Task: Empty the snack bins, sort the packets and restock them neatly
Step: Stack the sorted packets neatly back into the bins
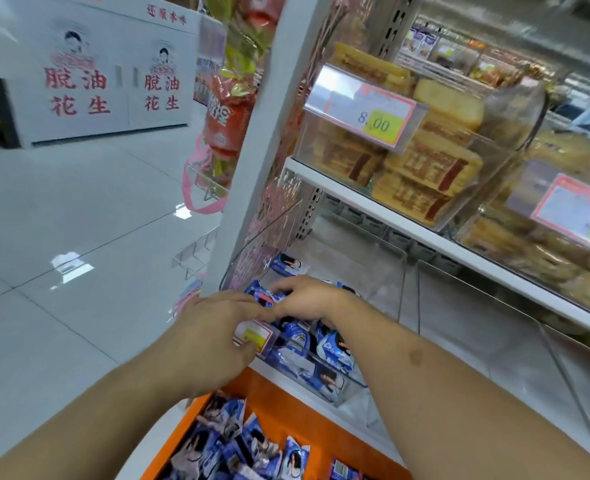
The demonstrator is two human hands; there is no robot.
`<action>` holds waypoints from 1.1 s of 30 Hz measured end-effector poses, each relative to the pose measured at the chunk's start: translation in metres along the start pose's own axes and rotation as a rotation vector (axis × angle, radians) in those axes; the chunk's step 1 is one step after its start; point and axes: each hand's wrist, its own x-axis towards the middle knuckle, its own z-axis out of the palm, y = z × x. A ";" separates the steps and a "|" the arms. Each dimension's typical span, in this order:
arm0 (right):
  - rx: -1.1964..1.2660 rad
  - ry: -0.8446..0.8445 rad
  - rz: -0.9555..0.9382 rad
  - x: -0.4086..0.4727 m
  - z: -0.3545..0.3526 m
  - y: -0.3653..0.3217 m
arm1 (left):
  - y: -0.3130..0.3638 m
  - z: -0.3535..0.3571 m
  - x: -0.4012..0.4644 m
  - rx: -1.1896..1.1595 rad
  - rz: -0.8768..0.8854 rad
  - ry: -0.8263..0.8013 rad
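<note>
A clear plastic bin (269, 233) on the lower shelf holds several blue-and-white snack packets (331, 344) along its front. My left hand (214, 327) and my right hand (307, 296) meet over the bin's front left corner, and together they grip a small bundle of the blue packets (264, 294). One loose packet (288, 265) lies further back in the bin. Below, an orange crate (269, 396) holds several more of the same packets (238, 441). A yellow price tag (253, 336) sits on the bin's front, partly under my left hand.
An empty clear bin (477, 323) stands to the right on the same shelf. The shelf above carries clear bins of yellow packaged cakes (425, 164) with a price label (366, 110). The white shelf upright (252, 147) is at the left, and tiled floor (79, 237) beyond it.
</note>
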 end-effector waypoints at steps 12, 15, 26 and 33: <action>0.196 0.244 -0.091 -0.006 0.003 0.013 | 0.003 -0.003 -0.002 -0.011 0.001 -0.032; 0.286 0.364 -0.089 -0.013 -0.003 0.014 | 0.005 -0.004 -0.002 -0.003 0.004 -0.029; 0.901 0.510 -0.206 -0.115 -0.029 0.017 | 0.047 -0.013 -0.005 -0.459 -0.180 0.113; 1.108 0.487 -0.203 -0.199 0.022 0.029 | 0.120 -0.005 -0.037 -1.265 -0.296 -0.232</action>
